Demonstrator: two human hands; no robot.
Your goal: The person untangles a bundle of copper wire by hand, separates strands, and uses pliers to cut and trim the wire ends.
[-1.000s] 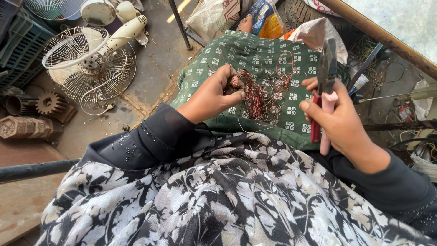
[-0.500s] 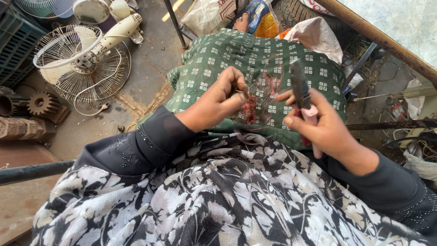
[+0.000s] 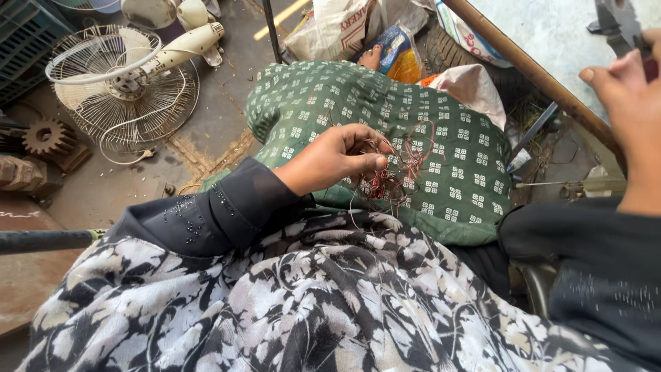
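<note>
Pinching a tangle of thin reddish copper wire [image 3: 394, 172] at frame centre, on the green patterned cloth [image 3: 447, 138], was the left hand [image 3: 337, 157]; the right hand [image 3: 630, 103], upper right, clasped dark metal pliers [image 3: 620, 24].

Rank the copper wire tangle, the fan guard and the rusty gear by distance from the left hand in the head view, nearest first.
From the left hand:
1. Copper wire tangle: pinched in its fingers, on the green patterned lap.
2. Fan guard: on the ground, up and to the left.
3. Rusty gear: at the far left edge, beyond the fan guard.
</note>
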